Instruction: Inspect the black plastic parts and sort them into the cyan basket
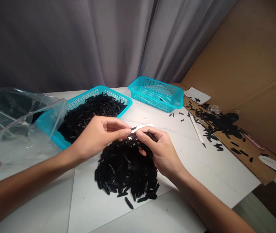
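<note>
A heap of small black oblong plastic pieces (125, 171) lies on the white table (215, 174) in front of me. Just above the heap's far edge, my left hand (99, 134) pinches one small black piece (133, 128) between thumb and fingertips. My right hand (158, 147) meets it from the right, fingers curled and pinched on the same piece, with more black pieces under its palm. A white strip (144, 126) shows right behind the fingertips.
A turquoise basket (79, 102) full of black pieces stands behind my left hand, partly under a clear plastic bag (19, 119). A second turquoise basket (156, 94), nearly empty, sits farther back. Loose black pieces litter cardboard (227, 129) at right, beside a white blade-like tool (197, 129).
</note>
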Demonstrator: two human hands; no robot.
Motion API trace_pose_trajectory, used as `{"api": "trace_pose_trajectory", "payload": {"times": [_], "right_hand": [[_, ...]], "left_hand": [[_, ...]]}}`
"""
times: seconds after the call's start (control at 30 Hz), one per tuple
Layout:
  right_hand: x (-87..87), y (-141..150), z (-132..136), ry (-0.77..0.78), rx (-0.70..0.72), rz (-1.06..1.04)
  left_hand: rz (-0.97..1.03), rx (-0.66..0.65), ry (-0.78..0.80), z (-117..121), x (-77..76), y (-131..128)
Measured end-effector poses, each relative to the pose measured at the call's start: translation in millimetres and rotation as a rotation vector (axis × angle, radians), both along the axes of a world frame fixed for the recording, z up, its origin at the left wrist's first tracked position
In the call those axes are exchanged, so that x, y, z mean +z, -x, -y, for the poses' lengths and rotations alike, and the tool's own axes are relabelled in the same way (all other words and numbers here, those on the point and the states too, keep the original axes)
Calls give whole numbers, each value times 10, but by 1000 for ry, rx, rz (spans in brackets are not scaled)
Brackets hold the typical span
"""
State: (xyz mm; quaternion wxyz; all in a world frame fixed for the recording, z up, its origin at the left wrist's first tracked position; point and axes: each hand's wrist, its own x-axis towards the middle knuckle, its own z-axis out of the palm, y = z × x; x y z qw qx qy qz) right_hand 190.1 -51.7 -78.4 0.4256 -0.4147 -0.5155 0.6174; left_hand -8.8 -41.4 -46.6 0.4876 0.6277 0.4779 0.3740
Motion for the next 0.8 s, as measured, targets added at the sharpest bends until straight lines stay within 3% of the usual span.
{"api": "trace_pose_trajectory", "payload": {"times": [0.27,0.8], "right_hand": [[1,-1,0,-7,-9,-13],[16,6,20,-26,-9,40]], "left_hand": [[-22,37,-61,5,38,15],[-2,13,-23,7,40,-17]]}}
